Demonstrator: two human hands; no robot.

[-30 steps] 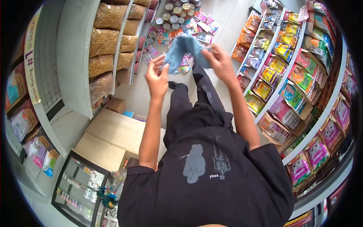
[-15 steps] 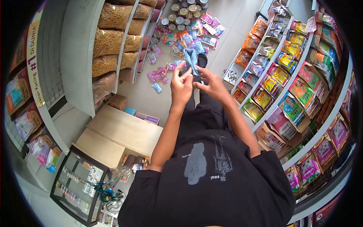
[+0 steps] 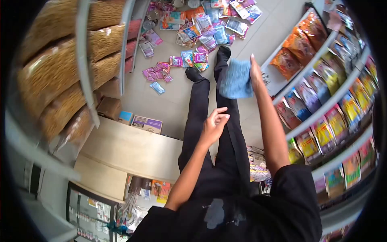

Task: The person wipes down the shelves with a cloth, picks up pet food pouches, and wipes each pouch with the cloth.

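A blue cloth [image 3: 236, 79] hangs over the right leg's shin, blurred by motion. My right hand [image 3: 255, 73] holds its right edge, with the fingers pointing up along it. My left hand [image 3: 215, 124] is below and to the left of the cloth, apart from it, over the trousers. Its fingers are bent with gaps between them and nothing in them. Both feet are in black socks on the tiled floor [image 3: 125, 103].
Many pouches [image 3: 205, 24] and some cans [image 3: 193, 3] lie on the floor beyond the feet. Bagged kibble [image 3: 52, 68] fills shelves on the left. A sloped pouch rack [image 3: 310, 117] stands close on the right. A wooden counter [image 3: 129, 149] is at lower left.
My hands have come apart. The cloth went from bunched between both hands to spread out in my right hand, further right. My left hand moved down, and the view has shifted.
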